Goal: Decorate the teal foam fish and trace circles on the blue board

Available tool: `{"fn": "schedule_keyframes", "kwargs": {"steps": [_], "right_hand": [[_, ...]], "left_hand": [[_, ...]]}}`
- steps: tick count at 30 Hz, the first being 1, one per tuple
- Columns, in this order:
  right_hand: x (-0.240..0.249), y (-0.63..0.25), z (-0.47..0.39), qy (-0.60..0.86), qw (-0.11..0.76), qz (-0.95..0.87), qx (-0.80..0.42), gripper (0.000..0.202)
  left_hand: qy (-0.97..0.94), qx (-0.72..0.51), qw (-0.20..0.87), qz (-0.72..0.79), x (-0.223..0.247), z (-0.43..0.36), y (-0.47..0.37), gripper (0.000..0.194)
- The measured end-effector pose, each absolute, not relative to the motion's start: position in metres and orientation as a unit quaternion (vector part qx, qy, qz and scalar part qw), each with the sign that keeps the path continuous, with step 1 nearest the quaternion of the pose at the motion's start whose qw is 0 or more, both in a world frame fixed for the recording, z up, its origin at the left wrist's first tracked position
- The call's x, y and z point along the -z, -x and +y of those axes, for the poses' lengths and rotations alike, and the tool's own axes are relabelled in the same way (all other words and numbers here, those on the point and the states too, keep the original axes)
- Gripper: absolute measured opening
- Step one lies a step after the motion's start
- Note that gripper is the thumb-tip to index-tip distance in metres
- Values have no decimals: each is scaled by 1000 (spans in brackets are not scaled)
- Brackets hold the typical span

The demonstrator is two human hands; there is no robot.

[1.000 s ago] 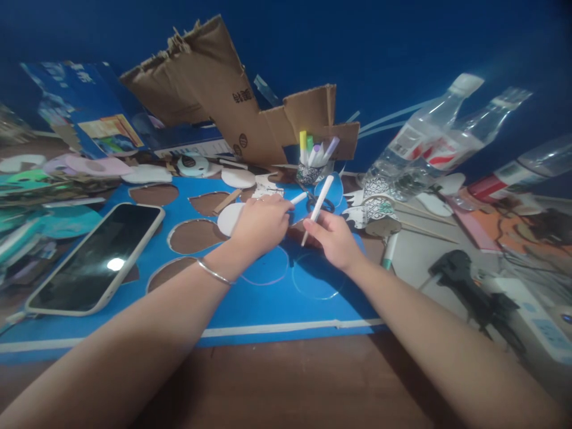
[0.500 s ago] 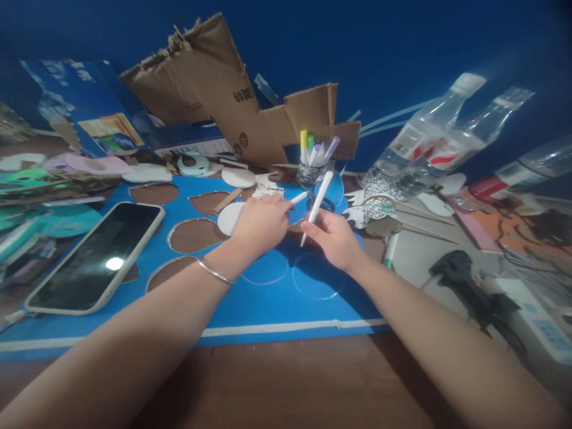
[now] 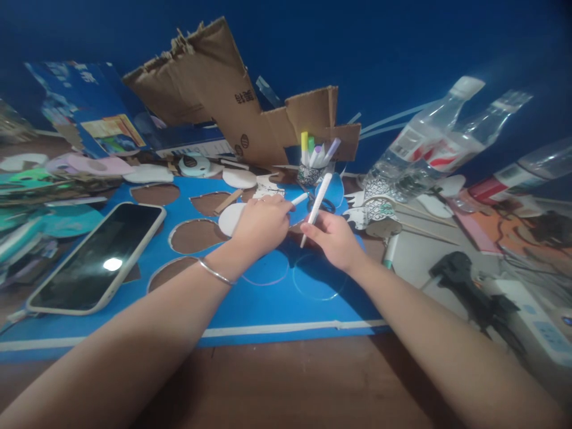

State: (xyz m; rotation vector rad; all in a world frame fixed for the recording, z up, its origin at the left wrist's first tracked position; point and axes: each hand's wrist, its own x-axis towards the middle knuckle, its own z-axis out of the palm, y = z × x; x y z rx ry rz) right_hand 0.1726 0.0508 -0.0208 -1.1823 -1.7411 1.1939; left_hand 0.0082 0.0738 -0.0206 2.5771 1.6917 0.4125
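Over the blue board [image 3: 277,310], my left hand [image 3: 264,223] is closed, with a short white stick-like piece [image 3: 300,198] poking out at its fingertips. A long white pen [image 3: 318,204] stands tilted between the thumb and fingers of my right hand [image 3: 333,235]. Just beside my left hand lies a white oval piece [image 3: 229,219]. Two thin drawn circles show on the board below the hands, and brown shows through several cut-out shapes to the left. Dark scissors handles [image 3: 325,205] are partly hidden behind the white pen.
A phone [image 3: 100,256] lies at the left near piled cut pieces. Behind are torn cardboard [image 3: 210,77] and a cup of markers [image 3: 313,173]. To the right are plastic bottles [image 3: 415,140], wooden sticks, a black glue gun [image 3: 469,292] and a power strip [image 3: 531,319].
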Motion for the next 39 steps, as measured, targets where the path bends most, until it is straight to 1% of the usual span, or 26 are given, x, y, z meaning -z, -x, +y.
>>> {"fn": "schedule_keyframes", "kwargs": {"steps": [14,24,33,39], "right_hand": [[22,-173,50,449,338,-689,-458,27],[21,-173,50,454,334,-673,-479,22],[18,-172,49,465,317,-693,-451,23],[16,-173,47,471,290,-714,-429,26]], "left_hand": [[-828,-135,21,543,19,73,-9,29],[-830,-134,25,540,20,73,-8,28],[-828,-138,33,543,21,74,-8,28],[-829,-128,38,543,18,73,-8,30]]}}
